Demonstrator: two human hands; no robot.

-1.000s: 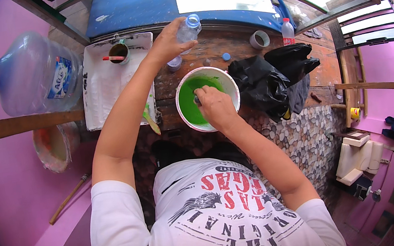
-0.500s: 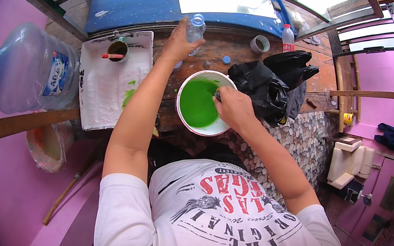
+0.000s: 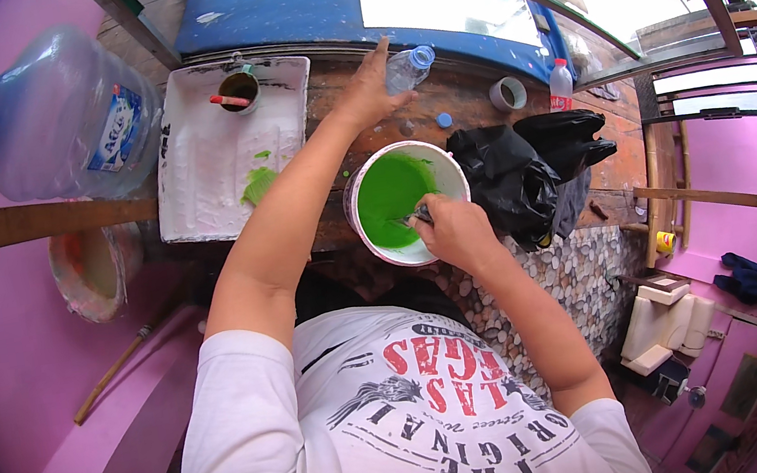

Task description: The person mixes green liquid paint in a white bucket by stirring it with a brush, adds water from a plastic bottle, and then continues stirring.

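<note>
My left hand [image 3: 366, 95] is around a clear plastic bottle [image 3: 406, 68] with a blue top, held tilted to the right above the wooden table; one finger sticks up apart from it. White on its rim, a bucket [image 3: 459, 177] of bright green paint [image 3: 388, 198] stands near the table's front edge. At the bucket's right side, my right hand [image 3: 453, 229] grips a dark tool [image 3: 417, 218] that reaches into the paint. Its kind cannot be made out, since the fingers and paint hide most of it.
Left of the bucket lies a white paint tray [image 3: 194, 166] with a cup [image 3: 240, 89] and green smears. A black plastic bag [image 3: 506, 180] sits right of the bucket. Beyond are a blue cap [image 3: 444, 120], a grey ring-shaped piece [image 3: 507, 93] and a small bottle [image 3: 561, 87]. A large water jug [image 3: 62, 116] is at far left.
The bottle in my left hand has moved right and nearer, and tilted over. My right hand has shifted slightly nearer in the bucket, with more of the tool showing. The view has shifted slightly.
</note>
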